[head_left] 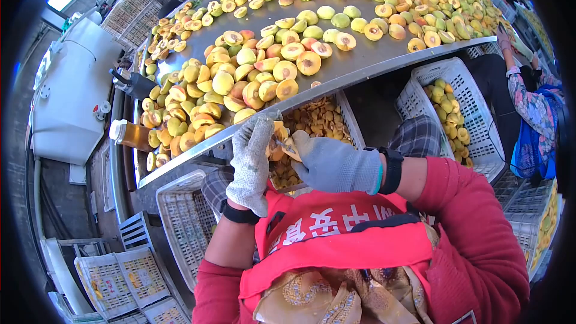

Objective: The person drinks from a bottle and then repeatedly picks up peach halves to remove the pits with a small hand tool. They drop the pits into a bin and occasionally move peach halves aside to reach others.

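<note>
My left hand (pixel 252 159), in a pale knitted glove, is closed round a cut peach half (pixel 276 142) just in front of the table's metal edge. My right hand (pixel 336 162), in a blue-grey glove, is closed against the same fruit from the right. A small metal tool shows between the hands at the peach's cut face; most of it is hidden by the right glove's fingers. Below and behind the hands stands a crate holding many peach stones and scraps (pixel 318 121).
Many halved peaches (pixel 246 78) cover the metal table (pixel 360 66). A white crate (pixel 474 111) with peach halves stands at the right, another crate (pixel 183 216) at the left. A jar (pixel 130 135) is at the table's left corner. A co-worker (pixel 531 102) is at the far right.
</note>
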The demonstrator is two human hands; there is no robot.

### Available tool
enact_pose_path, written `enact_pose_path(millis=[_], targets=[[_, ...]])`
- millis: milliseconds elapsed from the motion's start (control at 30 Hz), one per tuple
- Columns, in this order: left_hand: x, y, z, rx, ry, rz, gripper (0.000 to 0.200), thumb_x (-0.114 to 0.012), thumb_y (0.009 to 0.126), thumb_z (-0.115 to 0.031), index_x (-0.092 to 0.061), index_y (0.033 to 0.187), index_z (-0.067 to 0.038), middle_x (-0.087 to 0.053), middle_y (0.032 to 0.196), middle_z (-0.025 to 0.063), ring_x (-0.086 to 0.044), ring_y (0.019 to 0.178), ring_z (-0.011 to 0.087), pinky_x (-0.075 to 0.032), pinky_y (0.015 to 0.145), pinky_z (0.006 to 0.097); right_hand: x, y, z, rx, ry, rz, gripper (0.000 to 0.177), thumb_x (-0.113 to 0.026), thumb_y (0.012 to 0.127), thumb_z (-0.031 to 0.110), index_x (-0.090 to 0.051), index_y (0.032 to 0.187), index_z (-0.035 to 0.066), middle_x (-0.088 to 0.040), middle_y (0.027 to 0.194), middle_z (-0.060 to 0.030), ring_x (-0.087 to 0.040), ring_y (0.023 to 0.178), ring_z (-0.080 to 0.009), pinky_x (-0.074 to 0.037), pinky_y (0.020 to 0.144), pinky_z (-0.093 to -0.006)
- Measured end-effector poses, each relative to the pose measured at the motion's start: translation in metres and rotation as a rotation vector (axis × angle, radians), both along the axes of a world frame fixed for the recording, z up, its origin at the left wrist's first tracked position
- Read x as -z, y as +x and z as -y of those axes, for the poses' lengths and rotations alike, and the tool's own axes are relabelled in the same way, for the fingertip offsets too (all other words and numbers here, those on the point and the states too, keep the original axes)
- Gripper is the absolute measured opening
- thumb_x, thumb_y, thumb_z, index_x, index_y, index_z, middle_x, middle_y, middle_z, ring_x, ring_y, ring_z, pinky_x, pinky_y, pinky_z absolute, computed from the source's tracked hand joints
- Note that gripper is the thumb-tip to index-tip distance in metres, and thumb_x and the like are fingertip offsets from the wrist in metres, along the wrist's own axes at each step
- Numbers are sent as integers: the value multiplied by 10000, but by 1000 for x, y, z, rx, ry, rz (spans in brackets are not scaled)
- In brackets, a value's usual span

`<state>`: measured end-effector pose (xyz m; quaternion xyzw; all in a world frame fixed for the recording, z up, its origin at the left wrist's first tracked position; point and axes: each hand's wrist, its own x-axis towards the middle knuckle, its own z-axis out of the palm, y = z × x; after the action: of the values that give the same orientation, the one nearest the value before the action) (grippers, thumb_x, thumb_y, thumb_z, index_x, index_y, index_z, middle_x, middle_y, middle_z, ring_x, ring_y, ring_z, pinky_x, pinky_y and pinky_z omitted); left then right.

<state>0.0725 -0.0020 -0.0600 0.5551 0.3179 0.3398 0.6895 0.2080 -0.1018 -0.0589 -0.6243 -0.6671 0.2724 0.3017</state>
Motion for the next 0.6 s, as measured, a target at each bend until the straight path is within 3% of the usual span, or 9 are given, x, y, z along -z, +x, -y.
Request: enact_pose_path(millis=[67, 167, 367, 467, 600], targets=[[4, 2, -2, -43, 43, -2, 396, -543, 893, -322, -577, 1112, 7, -637, 938, 95, -617, 826, 167, -492, 742, 292, -7, -2, 1, -10, 30, -69, 322, -564, 833, 194, -421, 983, -52, -587, 741, -272, -603, 695, -428, -485, 626, -459], [-1, 5, 6, -69, 138, 99, 286, -560, 906, -249, -629, 1041, -6, -627, 885, 21, -549, 761, 80, -437, 668, 232, -5, -7, 0, 3, 41, -184, 327, -564, 830, 195, -419, 988, -53, -589, 755, -279, -608, 714, -426, -489, 636, -461], [-8, 3, -1, 11, 169, -165, 295, -553, 910, -259, -631, 1033, -2, -623, 868, 16, -535, 747, 73, -428, 666, 224, -2, -3, 1, 21, -97, -119, 321, -565, 826, 189, -418, 988, -45, -590, 783, -288, -601, 754, -442, -488, 655, -465], [5, 8, 2, -105, 149, 75, 303, -552, 910, -258, -613, 1061, -2, -618, 919, 24, -539, 797, 81, -430, 708, 223, -3, -5, -1, 48, -28, -179, 326, -565, 824, 185, -420, 1011, -39, -589, 814, -286, -593, 788, -452, -484, 676, -468], [-2, 14, 8, -230, 249, 169, 293, -567, 903, -231, -588, 1087, -4, -606, 984, 38, -547, 878, 103, -436, 785, 236, 6, -7, -9, 87, 80, -273, 340, -560, 818, 172, -424, 1059, -26, -584, 885, -282, -579, 855, -456, -473, 720, -475]])
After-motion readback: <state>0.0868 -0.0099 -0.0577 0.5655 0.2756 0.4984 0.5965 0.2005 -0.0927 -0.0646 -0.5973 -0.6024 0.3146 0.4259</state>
